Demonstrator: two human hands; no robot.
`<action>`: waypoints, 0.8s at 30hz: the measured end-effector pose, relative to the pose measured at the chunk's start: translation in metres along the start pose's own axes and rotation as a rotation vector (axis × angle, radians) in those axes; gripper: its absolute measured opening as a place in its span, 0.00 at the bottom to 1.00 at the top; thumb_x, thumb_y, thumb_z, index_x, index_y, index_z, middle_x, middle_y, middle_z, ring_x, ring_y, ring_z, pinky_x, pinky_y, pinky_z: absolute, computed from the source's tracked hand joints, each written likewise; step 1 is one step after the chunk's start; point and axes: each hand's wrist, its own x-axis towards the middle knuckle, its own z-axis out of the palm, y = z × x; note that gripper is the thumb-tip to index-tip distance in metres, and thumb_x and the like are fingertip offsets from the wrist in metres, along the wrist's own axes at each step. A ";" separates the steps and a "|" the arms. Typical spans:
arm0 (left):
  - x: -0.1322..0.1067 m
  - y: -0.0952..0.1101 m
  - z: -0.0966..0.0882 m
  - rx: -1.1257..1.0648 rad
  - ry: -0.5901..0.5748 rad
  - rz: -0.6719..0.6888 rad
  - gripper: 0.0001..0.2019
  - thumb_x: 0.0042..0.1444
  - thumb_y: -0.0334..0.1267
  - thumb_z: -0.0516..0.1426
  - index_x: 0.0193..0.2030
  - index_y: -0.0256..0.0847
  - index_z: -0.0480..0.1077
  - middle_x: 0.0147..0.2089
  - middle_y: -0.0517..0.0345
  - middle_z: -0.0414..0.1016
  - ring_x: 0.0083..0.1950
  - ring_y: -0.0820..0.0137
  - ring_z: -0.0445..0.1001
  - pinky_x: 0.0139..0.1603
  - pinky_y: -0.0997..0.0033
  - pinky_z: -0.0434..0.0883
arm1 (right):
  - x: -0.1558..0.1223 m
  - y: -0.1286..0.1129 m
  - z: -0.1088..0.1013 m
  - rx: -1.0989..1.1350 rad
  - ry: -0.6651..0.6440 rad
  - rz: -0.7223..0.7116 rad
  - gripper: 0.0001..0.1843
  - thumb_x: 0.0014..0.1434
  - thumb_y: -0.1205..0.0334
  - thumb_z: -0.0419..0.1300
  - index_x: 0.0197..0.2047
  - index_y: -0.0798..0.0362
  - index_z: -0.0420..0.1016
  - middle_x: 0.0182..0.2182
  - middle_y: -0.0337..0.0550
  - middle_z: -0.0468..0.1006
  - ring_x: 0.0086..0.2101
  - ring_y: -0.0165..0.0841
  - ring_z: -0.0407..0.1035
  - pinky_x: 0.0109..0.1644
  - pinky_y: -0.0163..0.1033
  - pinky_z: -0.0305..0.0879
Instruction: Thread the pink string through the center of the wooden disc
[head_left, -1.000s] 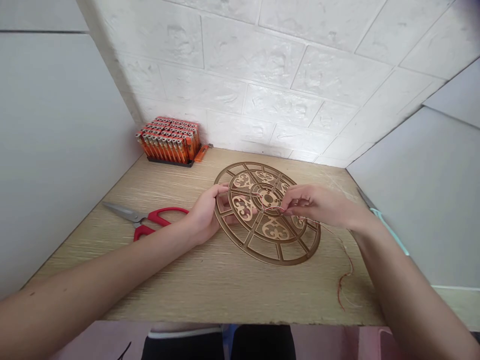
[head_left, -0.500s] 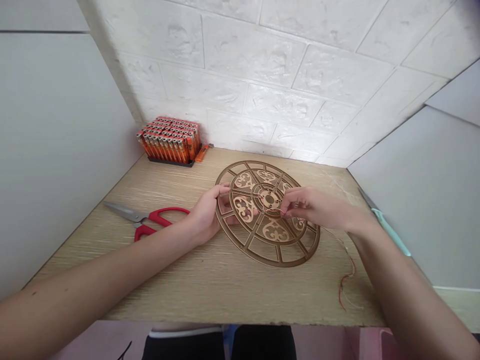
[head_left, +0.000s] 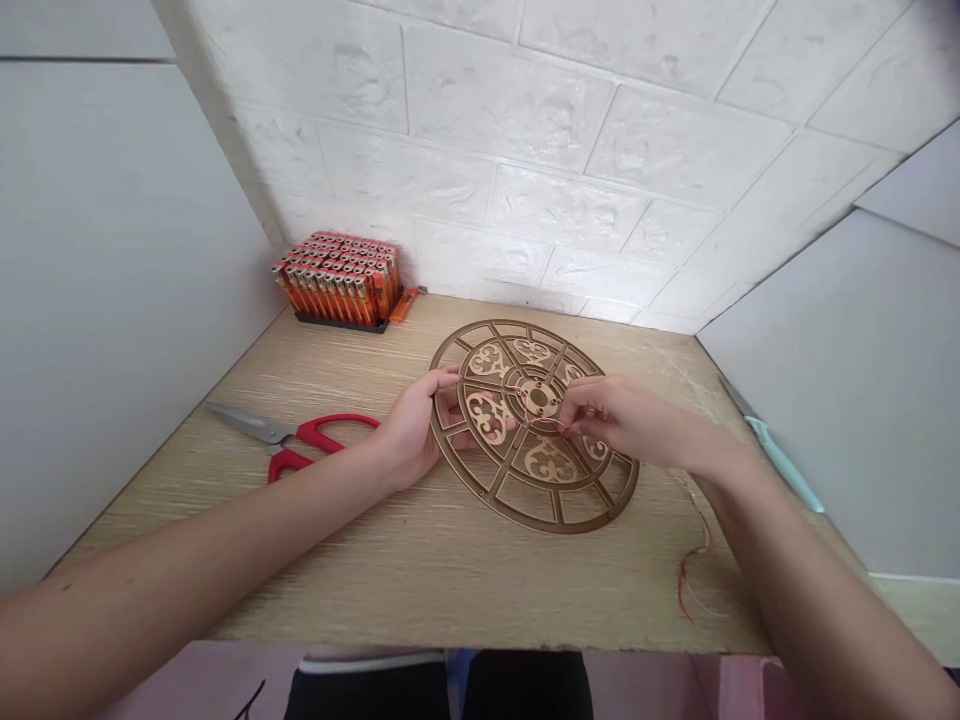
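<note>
A round, gold-brown openwork disc (head_left: 559, 500) with scroll patterns and a ring of small holes at its hub is held tilted over the table. My left hand (head_left: 420, 425) grips its left rim, thumb on top and fingers underneath, partly seen through the openings. Near the hub, my right hand (head_left: 600, 415) pinches a thin reddish-white string (head_left: 546, 421), which loops across the disc's centre. A tangled red and white tail (head_left: 705, 540) of string lies on the table beneath my right forearm. How the string passes through the hub I cannot make out.
Red-handled scissors (head_left: 289, 440) lie left of my left hand, partly under the forearm. A black tray of orange lighters (head_left: 341, 285) stands at the back left, with one more lighter (head_left: 406, 303) beside it. A knife with a mint handle (head_left: 784, 463) lies along the right panel.
The disc and my left hand are almost unmoved. My right hand has shifted very slightly, still pinching the string, and the string's loop over the hub has changed shape a little.
</note>
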 end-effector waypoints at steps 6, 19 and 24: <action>0.000 -0.001 0.000 -0.009 -0.011 0.008 0.11 0.53 0.36 0.49 0.44 0.41 0.60 0.43 0.52 0.70 0.36 0.62 0.75 0.41 0.49 0.72 | -0.001 0.000 0.003 -0.018 0.026 -0.007 0.10 0.55 0.76 0.54 0.33 0.53 0.74 0.32 0.34 0.74 0.33 0.26 0.66 0.37 0.33 0.62; -0.002 0.001 0.001 -0.006 -0.049 0.007 0.12 0.52 0.36 0.48 0.44 0.42 0.60 0.40 0.53 0.70 0.34 0.62 0.75 0.36 0.54 0.73 | -0.007 0.000 -0.013 0.146 -0.031 0.064 0.06 0.60 0.66 0.57 0.40 0.51 0.74 0.35 0.34 0.75 0.33 0.26 0.69 0.34 0.31 0.64; -0.002 0.000 0.000 -0.006 -0.045 0.011 0.11 0.52 0.36 0.48 0.43 0.42 0.59 0.40 0.53 0.70 0.33 0.62 0.75 0.34 0.56 0.73 | -0.009 0.002 -0.016 0.119 -0.076 0.081 0.05 0.61 0.63 0.56 0.38 0.51 0.74 0.34 0.36 0.75 0.32 0.27 0.68 0.33 0.31 0.63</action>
